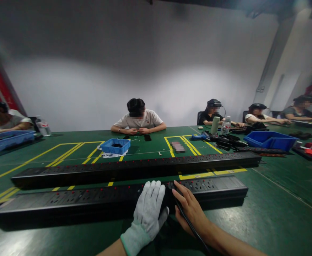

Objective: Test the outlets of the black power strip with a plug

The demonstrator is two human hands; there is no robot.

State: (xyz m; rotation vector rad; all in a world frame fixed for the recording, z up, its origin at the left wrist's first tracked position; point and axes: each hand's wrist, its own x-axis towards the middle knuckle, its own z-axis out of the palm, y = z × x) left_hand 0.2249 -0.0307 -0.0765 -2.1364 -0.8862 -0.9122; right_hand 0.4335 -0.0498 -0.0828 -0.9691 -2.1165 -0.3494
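Note:
A long black power strip (97,199) with rows of sockets and small red lights lies across the table in front of me. My left hand (148,209), in a white glove with a green cuff, rests flat on its middle, fingers stretched out and thumb apart. Just to the right, my bare right hand (186,204) has its fingers closed around a black plug (171,185) at the strip's top face. Whether the plug sits fully in a socket is hidden by the fingers. A black cable (189,222) runs from it under my right hand toward me.
Behind lies a second black power strip (137,165). Farther back are a small blue tray (115,145), a phone (178,147), a blue tool (200,136), bottles and a large blue bin (269,140). One person (138,119) sits opposite; others sit at both sides.

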